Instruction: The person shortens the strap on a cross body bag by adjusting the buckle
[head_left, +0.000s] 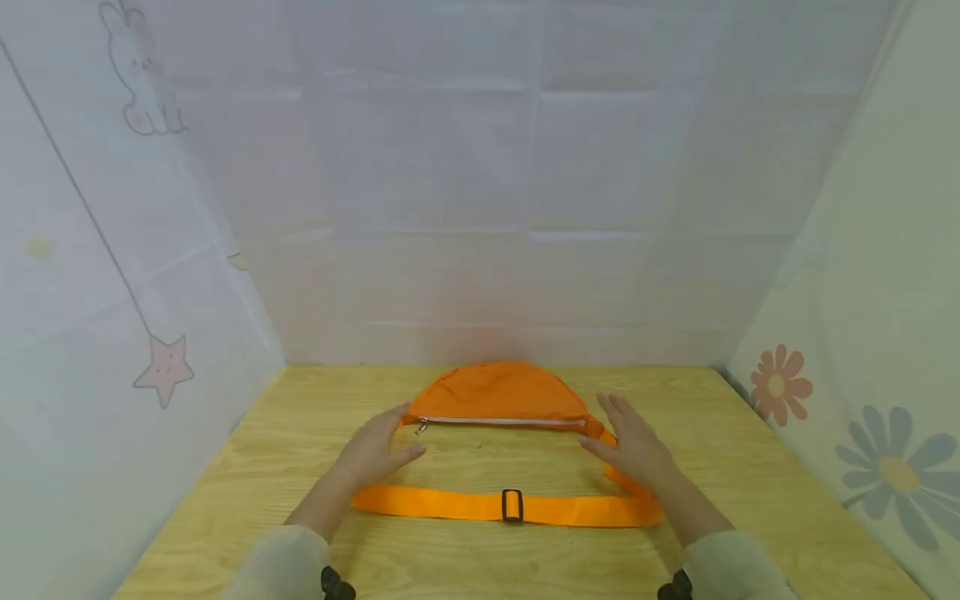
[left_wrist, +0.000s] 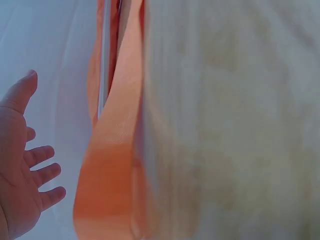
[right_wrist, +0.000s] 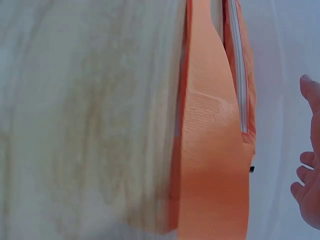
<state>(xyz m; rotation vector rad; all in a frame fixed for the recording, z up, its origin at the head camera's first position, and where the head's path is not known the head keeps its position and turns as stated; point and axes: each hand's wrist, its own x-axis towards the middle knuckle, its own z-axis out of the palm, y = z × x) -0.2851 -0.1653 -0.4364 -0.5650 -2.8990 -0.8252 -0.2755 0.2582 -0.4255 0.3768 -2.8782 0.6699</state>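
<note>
An orange waist bag (head_left: 498,392) lies on the wooden table, its curved edge toward the back wall. A white zipper (head_left: 495,421) runs along its near side, the metal pull at the left end. Its orange strap (head_left: 427,502) loops toward me, with a black slider buckle (head_left: 512,506) near the middle. My left hand (head_left: 378,450), fingers extended and thumb apart, is over the left side of the strap loop, by the bag's left end. At the right end, my right hand (head_left: 630,442) is held likewise above the strap. Both wrist views show the spread hands apart from the strap.
The wooden table (head_left: 480,567) meets a pale cloth wall (head_left: 487,208) just behind the bag. Patterned cloth side walls stand left and right, one with a pink star (head_left: 165,371), the other with printed flowers (head_left: 898,473).
</note>
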